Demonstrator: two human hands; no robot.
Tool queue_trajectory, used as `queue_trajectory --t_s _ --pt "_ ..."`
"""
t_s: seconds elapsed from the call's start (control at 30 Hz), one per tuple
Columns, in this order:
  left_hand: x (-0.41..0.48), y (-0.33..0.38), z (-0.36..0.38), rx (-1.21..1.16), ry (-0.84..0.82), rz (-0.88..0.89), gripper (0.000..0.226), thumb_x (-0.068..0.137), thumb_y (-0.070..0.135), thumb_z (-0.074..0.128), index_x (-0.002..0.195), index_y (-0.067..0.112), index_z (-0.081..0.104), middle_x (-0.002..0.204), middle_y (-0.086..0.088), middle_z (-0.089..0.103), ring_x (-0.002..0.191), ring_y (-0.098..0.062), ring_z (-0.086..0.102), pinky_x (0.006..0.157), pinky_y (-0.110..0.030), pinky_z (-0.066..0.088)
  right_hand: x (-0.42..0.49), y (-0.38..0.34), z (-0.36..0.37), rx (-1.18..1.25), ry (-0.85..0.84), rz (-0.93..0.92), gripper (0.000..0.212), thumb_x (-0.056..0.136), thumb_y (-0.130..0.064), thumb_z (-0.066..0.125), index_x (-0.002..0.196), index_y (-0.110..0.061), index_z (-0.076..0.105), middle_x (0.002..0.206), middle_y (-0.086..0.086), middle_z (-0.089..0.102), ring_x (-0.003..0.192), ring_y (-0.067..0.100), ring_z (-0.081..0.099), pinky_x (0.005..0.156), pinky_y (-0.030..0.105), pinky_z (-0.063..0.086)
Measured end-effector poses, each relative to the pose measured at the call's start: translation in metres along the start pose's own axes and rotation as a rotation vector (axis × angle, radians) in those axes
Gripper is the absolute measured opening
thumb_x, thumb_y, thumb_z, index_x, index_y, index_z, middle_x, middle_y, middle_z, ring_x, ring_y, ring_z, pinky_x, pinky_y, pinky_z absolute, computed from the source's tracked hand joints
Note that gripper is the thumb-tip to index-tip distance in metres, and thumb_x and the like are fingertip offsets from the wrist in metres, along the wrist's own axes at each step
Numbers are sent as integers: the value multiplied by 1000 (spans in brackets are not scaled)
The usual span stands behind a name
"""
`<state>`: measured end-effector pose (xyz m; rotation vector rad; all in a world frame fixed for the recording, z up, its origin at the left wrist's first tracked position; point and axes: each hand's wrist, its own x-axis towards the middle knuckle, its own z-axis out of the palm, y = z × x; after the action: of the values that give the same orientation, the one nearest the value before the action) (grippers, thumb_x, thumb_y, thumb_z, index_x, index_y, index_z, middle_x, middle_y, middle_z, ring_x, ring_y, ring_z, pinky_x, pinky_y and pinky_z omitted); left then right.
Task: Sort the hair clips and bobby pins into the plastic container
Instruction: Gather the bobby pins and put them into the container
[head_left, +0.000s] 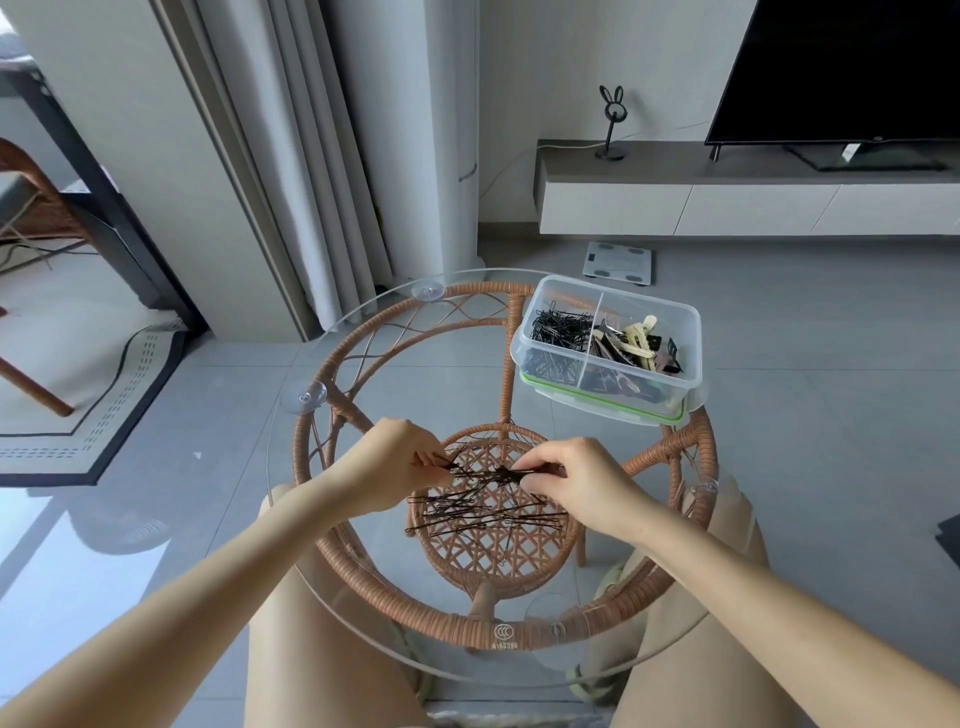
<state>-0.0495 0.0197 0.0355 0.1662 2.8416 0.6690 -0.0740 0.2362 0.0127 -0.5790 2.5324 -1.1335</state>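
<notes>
both hands pinching pins: left hand (402, 460) and right hand (569, 480) in the loose pile (483, 512) on the glass table (363, 332). pins look tangled, so lifting may scatter some before the far-right container (691, 332).

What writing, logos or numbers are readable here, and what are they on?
"CCC" in an oval: printed on the glass tabletop, near edge.
"A163396": just below it on the same glass; digits faint, not certain.
White sticker under the TV: too small to read.
Floor scale: markings blurred, unreadable.
</notes>
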Motion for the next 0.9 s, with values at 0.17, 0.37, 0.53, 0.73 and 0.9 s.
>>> queue_trajectory --t_s 0.17,0.37,0.53,0.73,0.9 --pt "3 3 -3 -92 101 -47 24 81 27 69 97 10 74 89 -5 75 65 -10 62 55 -10 46 6 0 -13 48 64 24 21 83 -14 66 104 -14 71 93 -6 70 68 -13 56 71 7 39" --pt "13 7 -11 -254 183 -94 22 79 26 71 94 12 75 80 1 74 51 7 57 50 -2 43 11 -3 -35 163 178 11 19 81 -8 68 100 -9 71 80 -10 67 55 -13 57 61 7 44" --pt "31 15 -24 -449 270 -147 6 77 23 73 71 23 73 66 -5 72 57 -14 57 59 -23 47 25 -8 -67 231 344 28 21 81 -4 67 102 -4 69 70 -4 68 46 1 52 56 14 48" --pt "61 35 -36 -575 358 -177 14 80 19 71 65 19 69 70 -16 70 60 -20 49 56 -26 39 75 -13 -92 149 543 157 19 81 -3 66 100 0 69 79 7 69 43 6 54 58 23 49" --pt "93 56 -34 -570 414 -186 20 79 17 68 71 -1 72 58 -13 61 44 -18 41 40 -19 32 129 -5 -86 13 559 369 14 78 -4 63 83 6 71 80 18 74 66 29 70 67 33 57"
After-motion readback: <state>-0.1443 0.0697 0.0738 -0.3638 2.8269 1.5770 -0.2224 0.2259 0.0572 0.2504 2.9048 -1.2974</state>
